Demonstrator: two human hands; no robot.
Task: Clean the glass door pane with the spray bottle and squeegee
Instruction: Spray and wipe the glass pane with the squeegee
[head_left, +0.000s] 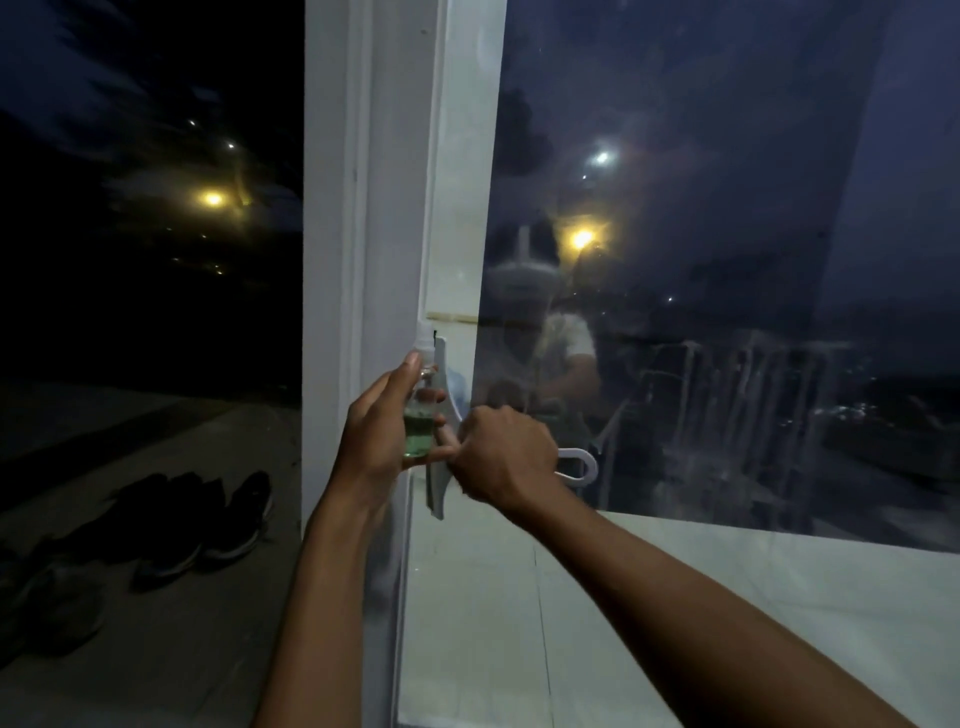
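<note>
At frame centre the left hand (382, 431) grips the bottle (420, 415) and the right hand (501, 449) grips the squeegee (441, 467), while the pane (727, 312) at right shows wet streaks, so wiping appears unfinished.

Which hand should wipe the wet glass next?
The right hand: it already grips the squeegee beside the streaky glass pane. The left hand is busy holding the spray bottle.

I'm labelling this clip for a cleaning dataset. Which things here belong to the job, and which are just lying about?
Belong to the job:
spray bottle, gripped by the left hand
squeegee, gripped by the right hand
glass door pane, streaked

Just lying about:
shoes on the ground outside
</note>
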